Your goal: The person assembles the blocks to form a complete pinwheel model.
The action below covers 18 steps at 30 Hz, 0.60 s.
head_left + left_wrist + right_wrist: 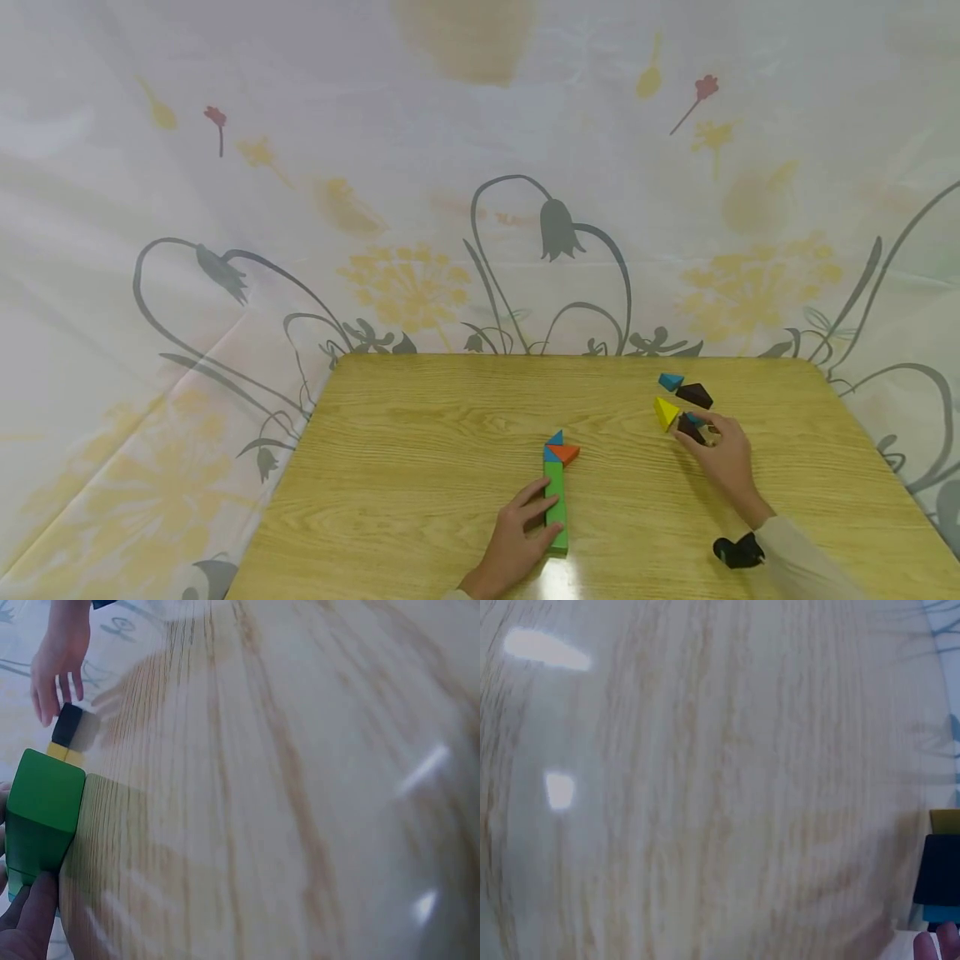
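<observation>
My left hand (517, 537) rests its fingers along the left side of a long green block (556, 508), whose end looms large in the left wrist view. Two blue triangular blocks (555, 437) and an orange triangle (567, 453) lie at its far end. At the right, the thumb and forefinger of my right hand (723, 458) pinch a dark brown block (690, 430). A small blue block shows partly under those fingers. The right wrist view catches only my fingertips (930, 946) at its corner, beside a dark block (939, 870).
A yellow triangle (665, 413), another dark brown block (694, 394) and a blue block (671, 382) lie beyond the right hand. By the right sleeve sits a black object (738, 552). A flowered curtain (420, 167) hangs behind the wooden table (405, 467).
</observation>
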Each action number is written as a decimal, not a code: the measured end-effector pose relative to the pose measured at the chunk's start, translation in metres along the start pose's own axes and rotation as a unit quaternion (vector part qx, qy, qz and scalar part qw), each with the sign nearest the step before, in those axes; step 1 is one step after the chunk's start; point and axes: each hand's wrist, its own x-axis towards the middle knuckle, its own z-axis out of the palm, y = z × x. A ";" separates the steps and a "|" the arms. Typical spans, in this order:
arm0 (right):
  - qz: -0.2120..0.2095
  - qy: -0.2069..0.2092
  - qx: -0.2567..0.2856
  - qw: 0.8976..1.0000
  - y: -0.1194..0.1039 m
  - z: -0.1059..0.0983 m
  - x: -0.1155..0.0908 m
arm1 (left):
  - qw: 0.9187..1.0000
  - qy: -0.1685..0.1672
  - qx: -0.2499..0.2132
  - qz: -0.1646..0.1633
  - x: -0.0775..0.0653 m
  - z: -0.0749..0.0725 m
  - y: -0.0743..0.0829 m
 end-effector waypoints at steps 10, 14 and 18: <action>0.059 0.069 -0.006 0.996 0.003 0.019 -0.003 | 1.000 -0.003 0.011 -0.009 -0.004 0.007 -0.024; 0.086 0.095 -0.002 0.992 -0.001 0.024 -0.003 | 1.000 -0.011 0.006 -0.014 -0.005 0.007 -0.027; 0.103 0.109 -0.006 0.989 -0.003 0.025 -0.002 | 1.000 -0.013 0.007 -0.014 -0.005 0.007 -0.025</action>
